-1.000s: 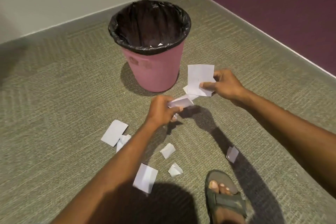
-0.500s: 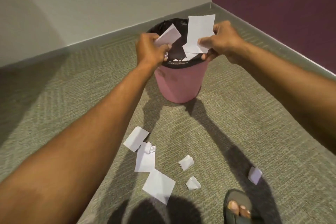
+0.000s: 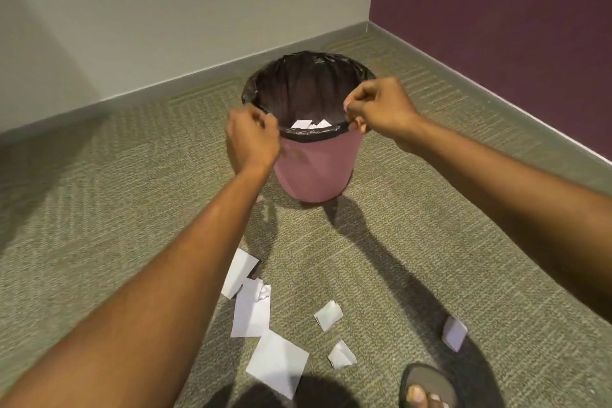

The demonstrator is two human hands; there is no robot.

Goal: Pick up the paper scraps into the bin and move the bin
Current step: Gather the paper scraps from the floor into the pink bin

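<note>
Left hand [image 3: 252, 139] and right hand [image 3: 381, 108] each clench opposite rims of the pink bin [image 3: 314, 172]

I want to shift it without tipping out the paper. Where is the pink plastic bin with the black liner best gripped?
Grip the pink plastic bin at its rolled rim, on opposite sides, from above. It stands upright and tapers downward, so the smooth wall gives little hold, while the lip does. The left hand and right hand already sit there.

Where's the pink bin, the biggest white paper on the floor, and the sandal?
Pink plastic bin [image 3: 314, 172]: head view, front wall.
Biggest white paper square [image 3: 277, 364]: head view, its middle.
Brown sandal [image 3: 427, 376]: head view, toe strap.
</note>
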